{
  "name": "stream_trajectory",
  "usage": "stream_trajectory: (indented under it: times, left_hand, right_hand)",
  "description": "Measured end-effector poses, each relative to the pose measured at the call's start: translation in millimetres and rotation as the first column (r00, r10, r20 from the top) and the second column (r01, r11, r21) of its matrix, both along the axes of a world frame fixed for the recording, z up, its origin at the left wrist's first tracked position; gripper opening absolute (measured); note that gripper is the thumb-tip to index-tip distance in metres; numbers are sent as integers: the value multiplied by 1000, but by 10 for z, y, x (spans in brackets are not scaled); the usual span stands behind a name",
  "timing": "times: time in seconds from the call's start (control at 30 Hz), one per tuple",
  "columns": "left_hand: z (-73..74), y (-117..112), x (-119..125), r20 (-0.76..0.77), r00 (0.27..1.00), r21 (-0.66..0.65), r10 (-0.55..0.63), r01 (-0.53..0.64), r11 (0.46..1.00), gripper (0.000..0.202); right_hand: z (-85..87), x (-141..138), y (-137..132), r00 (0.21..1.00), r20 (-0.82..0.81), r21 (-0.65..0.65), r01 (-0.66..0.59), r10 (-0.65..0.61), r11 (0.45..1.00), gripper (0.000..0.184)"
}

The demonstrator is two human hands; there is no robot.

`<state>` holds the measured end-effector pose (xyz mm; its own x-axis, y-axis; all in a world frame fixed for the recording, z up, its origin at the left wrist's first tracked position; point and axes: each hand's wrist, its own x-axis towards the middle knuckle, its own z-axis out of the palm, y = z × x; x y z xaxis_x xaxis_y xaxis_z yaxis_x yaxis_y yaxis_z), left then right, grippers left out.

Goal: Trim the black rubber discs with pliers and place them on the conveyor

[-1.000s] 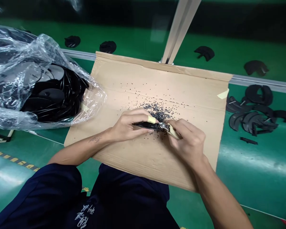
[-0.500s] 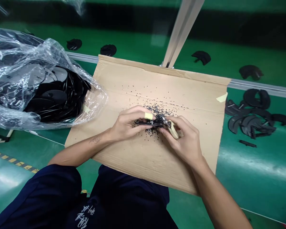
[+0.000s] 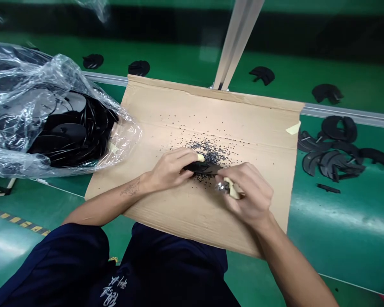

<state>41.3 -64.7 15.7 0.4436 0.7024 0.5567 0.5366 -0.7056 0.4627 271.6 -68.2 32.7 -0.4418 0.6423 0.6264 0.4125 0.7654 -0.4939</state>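
As the left hand (image 3: 169, 169) clamps a black piece (image 3: 200, 167), the right hand (image 3: 248, 194) grips a taped metal tool (image 3: 233, 189) just beside it, tip unclear

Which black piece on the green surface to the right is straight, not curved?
The thin strip lying apart, just below the right-hand heap of curved pieces; the others there all curve.
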Motion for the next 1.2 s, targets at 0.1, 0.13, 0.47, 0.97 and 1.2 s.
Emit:
stream_trajectory:
  times: [0.1,0.13,0.47,0.97,1.2]
  left_hand:
    - [19,-1,-11,163,986,-143,-44,68,987,24]
    - [28,-4,-10,204,978,-181,-52,90,979,25]
    - [41,-12,20,341,935,-243,-95,185,952,25]
    - [1,-7,14,368,924,-227,-98,192,955,24]
    - [-13,-24,22,409,908,-220,-89,193,956,19]
  right_hand:
    - [-16,61,80,978,136,48,153,-158,987,20]
    - [-24,77,103,962,203,74,169,-181,983,20]
    - [-43,56,93,925,338,131,134,-172,982,21]
    - [-13,23,66,910,333,221,179,-246,959,17]
    - [23,3,28,890,350,318,180,-292,931,23]
